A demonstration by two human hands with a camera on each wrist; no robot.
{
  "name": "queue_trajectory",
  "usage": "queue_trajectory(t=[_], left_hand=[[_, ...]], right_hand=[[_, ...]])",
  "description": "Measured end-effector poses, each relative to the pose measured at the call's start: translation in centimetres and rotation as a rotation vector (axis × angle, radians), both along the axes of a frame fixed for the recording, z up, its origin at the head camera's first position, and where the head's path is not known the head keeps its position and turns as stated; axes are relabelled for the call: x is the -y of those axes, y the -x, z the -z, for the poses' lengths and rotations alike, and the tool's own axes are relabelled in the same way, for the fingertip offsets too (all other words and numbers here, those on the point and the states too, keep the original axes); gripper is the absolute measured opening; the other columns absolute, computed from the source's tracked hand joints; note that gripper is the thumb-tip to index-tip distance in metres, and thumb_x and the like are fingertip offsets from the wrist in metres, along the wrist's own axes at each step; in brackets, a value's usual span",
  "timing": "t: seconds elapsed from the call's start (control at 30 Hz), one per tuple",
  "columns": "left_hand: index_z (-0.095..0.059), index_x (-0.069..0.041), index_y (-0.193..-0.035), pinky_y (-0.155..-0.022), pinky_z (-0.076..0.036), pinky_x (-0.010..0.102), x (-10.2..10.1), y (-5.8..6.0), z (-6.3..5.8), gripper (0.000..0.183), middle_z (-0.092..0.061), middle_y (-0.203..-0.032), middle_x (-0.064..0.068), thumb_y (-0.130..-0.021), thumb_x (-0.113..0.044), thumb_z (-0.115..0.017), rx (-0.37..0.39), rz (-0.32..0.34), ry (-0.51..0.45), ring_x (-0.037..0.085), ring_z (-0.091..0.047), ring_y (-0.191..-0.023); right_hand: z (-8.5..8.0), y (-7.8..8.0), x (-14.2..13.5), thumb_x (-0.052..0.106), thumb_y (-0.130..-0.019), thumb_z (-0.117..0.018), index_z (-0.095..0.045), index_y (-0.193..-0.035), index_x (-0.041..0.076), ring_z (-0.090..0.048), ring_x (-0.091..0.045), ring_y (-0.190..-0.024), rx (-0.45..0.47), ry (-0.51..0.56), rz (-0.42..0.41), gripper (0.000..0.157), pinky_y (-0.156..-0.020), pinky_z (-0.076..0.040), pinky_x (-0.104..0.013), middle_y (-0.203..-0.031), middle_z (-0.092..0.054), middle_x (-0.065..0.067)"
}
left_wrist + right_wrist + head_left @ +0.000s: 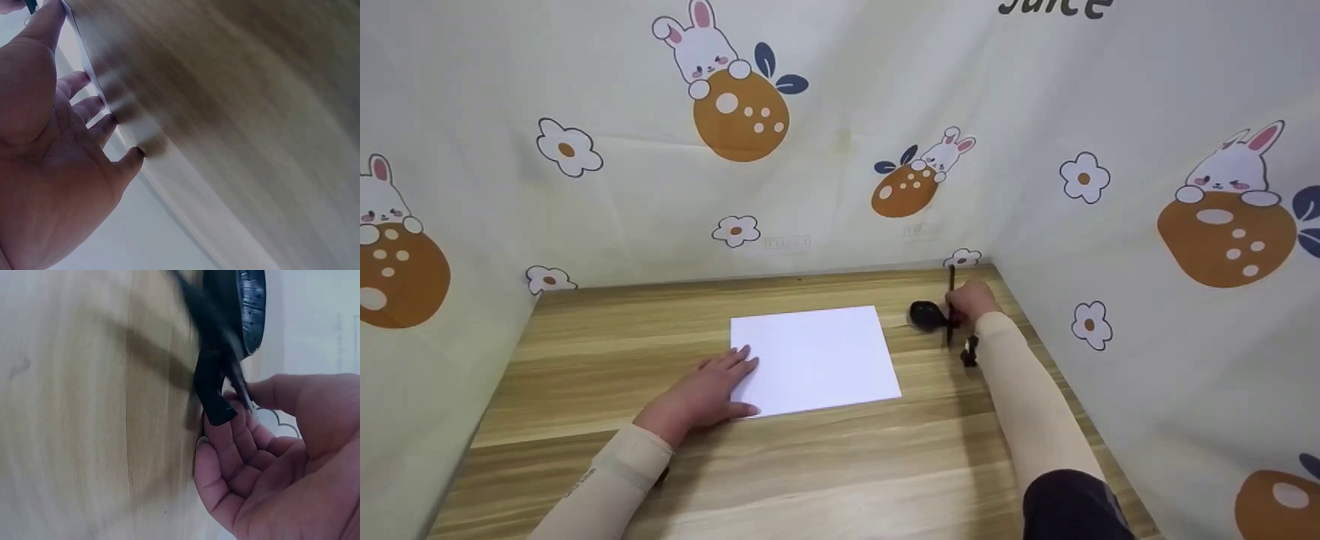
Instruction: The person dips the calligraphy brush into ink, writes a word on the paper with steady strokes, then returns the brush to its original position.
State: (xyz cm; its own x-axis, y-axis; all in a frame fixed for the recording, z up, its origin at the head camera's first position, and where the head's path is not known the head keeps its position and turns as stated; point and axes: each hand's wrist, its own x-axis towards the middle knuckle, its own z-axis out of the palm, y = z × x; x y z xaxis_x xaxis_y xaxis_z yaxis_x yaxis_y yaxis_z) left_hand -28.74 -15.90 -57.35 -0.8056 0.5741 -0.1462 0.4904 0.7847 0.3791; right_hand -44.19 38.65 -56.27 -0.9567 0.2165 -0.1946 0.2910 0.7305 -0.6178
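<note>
A white sheet of paper [817, 360] lies on the wooden table [840, 465]. My left hand [709, 394] rests on its left edge, fingers spread and the thumb near the front corner; the left wrist view shows the fingertips of this hand [73, 152] along the paper's edge. At the far right, my right hand [975, 298] pinches a thin black stick [952, 277] between thumb and fingers, its kind unclear from blur. Beside the stick is a rounded black object [924, 315], which in the right wrist view has a ribbed rim [253, 312] and a short, stubby end [215, 405].
Pale cloth [825, 187] printed with rabbits, oranges and flowers stands behind the table and along both sides. The right forearm [1027, 397] reaches close to the right-hand cloth. A small black device [970, 351] sits at the right wrist.
</note>
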Motion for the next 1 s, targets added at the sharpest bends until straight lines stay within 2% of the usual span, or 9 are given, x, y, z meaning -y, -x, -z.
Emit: queue_trajectory(t=[0.03,0.13,0.27,0.37,0.5,0.63,0.8,0.87,1.0], left_hand=[[-0.041,-0.001,-0.169,-0.128,-0.022,0.075,0.0,0.0,0.0,0.092,-0.028,-0.179,0.024,-0.102,-0.052,-0.077,0.002,0.0,-0.005,0.048,-0.025,-0.165],[-0.04,-0.002,-0.17,-0.128,-0.021,0.075,0.0,0.1,0.2,0.091,-0.027,-0.179,0.024,-0.103,-0.052,-0.077,0.004,0.0,-0.01,0.048,-0.025,-0.165],[-0.039,-0.004,-0.171,-0.129,-0.021,0.073,0.0,0.0,0.3,0.091,-0.026,-0.18,0.022,-0.104,-0.054,-0.074,-0.006,-0.001,0.006,0.046,-0.024,-0.166],[-0.039,-0.004,-0.171,-0.129,-0.021,0.073,0.0,0.0,0.3,0.091,-0.027,-0.18,0.022,-0.104,-0.054,-0.074,-0.009,0.001,0.007,0.045,-0.024,-0.166],[-0.039,-0.003,-0.171,-0.129,-0.021,0.074,0.0,0.0,0.1,0.09,-0.027,-0.18,0.023,-0.104,-0.054,-0.074,-0.007,0.006,0.0,0.046,-0.024,-0.166],[-0.039,-0.004,-0.171,-0.129,-0.021,0.073,0.0,0.0,-0.1,0.091,-0.026,-0.18,0.023,-0.104,-0.054,-0.074,0.0,0.0,0.008,0.045,-0.023,-0.166],[-0.041,-0.002,-0.17,-0.128,-0.024,0.074,0.0,0.0,-0.2,0.09,-0.028,-0.179,0.024,-0.103,-0.053,-0.075,-0.008,0.0,0.015,0.048,-0.026,-0.165],[-0.041,-0.002,-0.169,-0.127,-0.025,0.074,0.0,0.0,-0.2,0.09,-0.029,-0.179,0.024,-0.103,-0.053,-0.075,-0.011,0.001,0.015,0.048,-0.026,-0.165],[-0.041,-0.001,-0.169,-0.128,-0.024,0.074,0.0,-0.1,-0.2,0.091,-0.029,-0.178,0.025,-0.103,-0.053,-0.076,-0.006,-0.001,0.005,0.049,-0.026,-0.164]], right_hand=[[-1.2,-0.8,0.7,0.013,-0.091,-0.064,-0.074,-0.074,0.004,-0.065,-0.02,-0.066,0.013,-0.016,0.026,0.021,-0.066,-0.05,-0.03,-0.064,-0.069,-0.003],[-1.4,-0.9,0.5,0.014,-0.095,-0.061,-0.07,-0.07,0.008,-0.063,-0.016,-0.059,-0.017,0.005,0.047,0.027,-0.059,-0.049,-0.027,-0.06,-0.066,-0.001],[-2.1,-1.5,0.4,0.012,-0.098,-0.059,-0.066,-0.071,0.007,-0.063,-0.014,-0.054,-0.065,0.158,0.107,0.029,-0.056,-0.057,-0.029,-0.06,-0.062,0.0],[-2.7,-2.2,0.7,0.011,-0.1,-0.059,-0.068,-0.082,0.001,-0.068,-0.016,-0.059,-0.107,0.318,0.168,0.023,-0.068,-0.068,-0.038,-0.066,-0.065,-0.003],[-3.7,-3.3,1.1,0.01,-0.101,-0.058,-0.069,-0.102,-0.008,-0.072,-0.017,-0.07,-0.149,0.466,0.197,0.021,-0.088,-0.068,-0.048,-0.081,-0.069,-0.008],[-4.5,-4.2,1.7,0.009,-0.103,-0.055,-0.066,-0.119,-0.011,-0.073,-0.019,-0.08,-0.168,0.54,0.174,0.027,-0.102,-0.063,-0.052,-0.101,-0.069,-0.015],[-4.8,-5.2,2.4,0.005,-0.108,-0.059,-0.059,-0.139,-0.009,-0.075,-0.034,-0.106,-0.162,0.601,0.092,0.034,-0.11,-0.057,-0.057,-0.129,-0.064,-0.026],[-4.8,-5.6,2.7,0.002,-0.108,-0.061,-0.056,-0.145,-0.008,-0.074,-0.036,-0.111,-0.153,0.624,0.06,0.039,-0.111,-0.056,-0.057,-0.132,-0.063,-0.026],[-4.7,-6.0,3.2,-0.005,-0.106,-0.062,-0.054,-0.148,-0.007,-0.075,-0.028,-0.102,-0.153,0.691,0.034,0.044,-0.108,-0.059,-0.053,-0.121,-0.064,-0.018]])
